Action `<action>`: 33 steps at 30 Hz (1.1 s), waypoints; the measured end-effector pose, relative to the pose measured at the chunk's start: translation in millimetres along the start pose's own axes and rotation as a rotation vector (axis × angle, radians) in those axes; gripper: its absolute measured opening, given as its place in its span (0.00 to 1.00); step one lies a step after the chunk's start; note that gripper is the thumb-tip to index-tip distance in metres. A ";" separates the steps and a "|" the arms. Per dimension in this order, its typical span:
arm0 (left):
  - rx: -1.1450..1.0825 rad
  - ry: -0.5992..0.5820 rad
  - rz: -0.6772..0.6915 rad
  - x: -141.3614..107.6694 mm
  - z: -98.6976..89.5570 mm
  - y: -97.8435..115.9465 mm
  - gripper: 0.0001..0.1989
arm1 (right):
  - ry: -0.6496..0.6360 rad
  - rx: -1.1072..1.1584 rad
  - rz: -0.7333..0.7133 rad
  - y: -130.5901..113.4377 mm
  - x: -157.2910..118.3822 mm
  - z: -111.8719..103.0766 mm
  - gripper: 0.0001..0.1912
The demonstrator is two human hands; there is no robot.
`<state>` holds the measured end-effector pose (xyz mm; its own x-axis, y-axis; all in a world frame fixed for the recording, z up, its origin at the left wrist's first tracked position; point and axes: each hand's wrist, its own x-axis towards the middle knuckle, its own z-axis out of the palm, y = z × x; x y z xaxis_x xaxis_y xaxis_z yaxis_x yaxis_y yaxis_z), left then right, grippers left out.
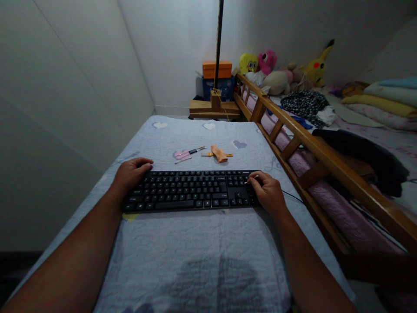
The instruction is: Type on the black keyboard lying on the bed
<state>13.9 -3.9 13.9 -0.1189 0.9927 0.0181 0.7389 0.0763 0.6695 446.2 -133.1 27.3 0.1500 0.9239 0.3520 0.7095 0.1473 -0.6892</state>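
A black keyboard (182, 191) lies flat across the light blue quilted cover. My left hand (132, 174) grips its left end, the fingers curled at the back corner. Over the number pad at the other end, my right hand (267, 189) pinches a thin white-tipped stick, seemingly a cotton swab (246, 182), with the tip close to the keys. Behind the keyboard lie another cotton swab (183, 161), a slim tool (193, 151) with a dark grip and metal tip, and an orange cloth (219, 154) lying across an orange-handled brush (230, 155).
A wooden bed rail (293, 121) runs along the right side. Beyond it are plush toys (276, 80), clothes and folded bedding (387, 100). At the back stand a wooden base (213, 108) with a dark pole and an orange box (216, 69). The keyboard's cable (293, 196) trails right.
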 end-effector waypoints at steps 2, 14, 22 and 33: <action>-0.007 0.008 0.002 -0.8 -0.2 0.8 0.25 | 0.002 0.000 -0.001 -0.3 0.1 0.3 0.09; 0.025 -0.010 0.019 1.4 -2.0 0.3 0.25 | 0.029 -0.005 -0.008 0.6 1.0 2.9 0.09; 0.011 0.000 0.006 0.7 -1.0 0.7 0.24 | 0.046 -0.013 -0.026 2.8 1.6 5.1 0.08; -0.003 0.002 0.013 0.8 -0.9 1.5 0.24 | 0.024 -0.039 -0.041 0.6 2.2 4.1 0.09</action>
<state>14.3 -3.1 15.6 -0.1107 0.9934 0.0284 0.7386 0.0631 0.6712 444.1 -129.5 25.1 0.1361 0.9086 0.3949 0.7418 0.1707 -0.6485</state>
